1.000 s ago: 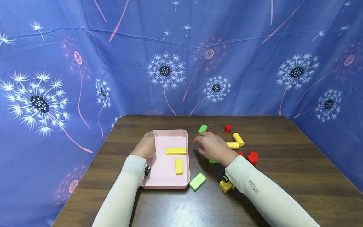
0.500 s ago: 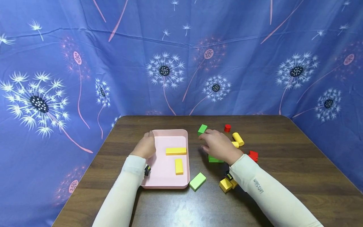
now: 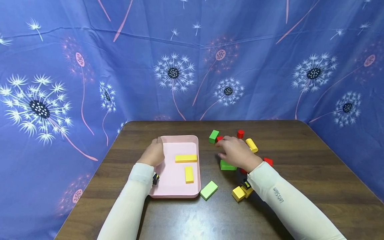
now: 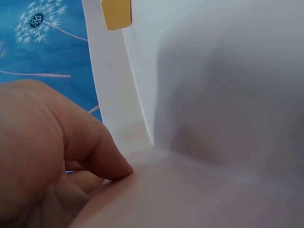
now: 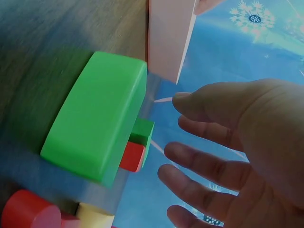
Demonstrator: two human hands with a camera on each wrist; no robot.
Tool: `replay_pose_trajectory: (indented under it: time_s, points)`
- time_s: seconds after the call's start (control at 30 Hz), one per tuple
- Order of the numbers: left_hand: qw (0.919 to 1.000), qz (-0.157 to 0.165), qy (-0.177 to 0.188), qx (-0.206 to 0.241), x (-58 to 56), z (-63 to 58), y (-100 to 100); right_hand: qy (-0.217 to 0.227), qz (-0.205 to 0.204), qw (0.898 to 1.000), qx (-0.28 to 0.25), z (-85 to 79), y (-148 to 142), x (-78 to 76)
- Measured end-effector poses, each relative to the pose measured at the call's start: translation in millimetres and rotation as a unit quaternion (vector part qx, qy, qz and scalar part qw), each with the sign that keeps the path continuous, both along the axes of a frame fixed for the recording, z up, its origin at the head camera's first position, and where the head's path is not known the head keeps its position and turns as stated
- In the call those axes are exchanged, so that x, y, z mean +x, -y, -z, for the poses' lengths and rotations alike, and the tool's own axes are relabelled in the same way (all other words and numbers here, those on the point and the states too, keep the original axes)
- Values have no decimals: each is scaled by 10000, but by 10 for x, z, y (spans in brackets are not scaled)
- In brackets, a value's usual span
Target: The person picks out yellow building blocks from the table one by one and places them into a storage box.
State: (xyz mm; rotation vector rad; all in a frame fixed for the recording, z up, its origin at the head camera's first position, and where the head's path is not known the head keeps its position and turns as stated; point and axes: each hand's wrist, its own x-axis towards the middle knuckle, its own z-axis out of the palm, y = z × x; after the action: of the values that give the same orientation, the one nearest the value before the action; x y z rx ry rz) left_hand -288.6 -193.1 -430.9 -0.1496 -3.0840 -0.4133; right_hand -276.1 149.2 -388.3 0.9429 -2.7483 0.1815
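On the left, my left hand pinches the left wall of a pink tray; the left wrist view shows the thumb on one face of the wall. Inside the tray lie two yellow blocks, one long and one shorter. My right hand hovers over the scattered blocks with its fingers spread and holds nothing. Close below it is a green block. Just beyond its fingertips are a red block and another green block.
A light green block lies right of the tray, and a yellow block near the right wrist. Farther back are a red cylinder and a yellow cylinder. A red block shows behind the right forearm. A blue patterned cloth hangs behind the table.
My right hand has moved a little to the right over the blocks, and the red block by its fingertips shows more. The left hand keeps its hold on the tray.
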Motion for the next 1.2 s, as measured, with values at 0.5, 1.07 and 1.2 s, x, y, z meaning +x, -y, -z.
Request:
replay_pose_trajectory:
  time_s: [0.5,1.07,1.2]
  points:
    - [10000,-11,66,13,10,-30,-14,203,159,9996,-106,54,-211,-2]
    - [10000,65,-10,-63,16,-21,-6,491,559,9969,260,113,-355,-10]
    - [10000,47,9,-64,13,-18,-10,495,594,9967,245,132,-377,-23]
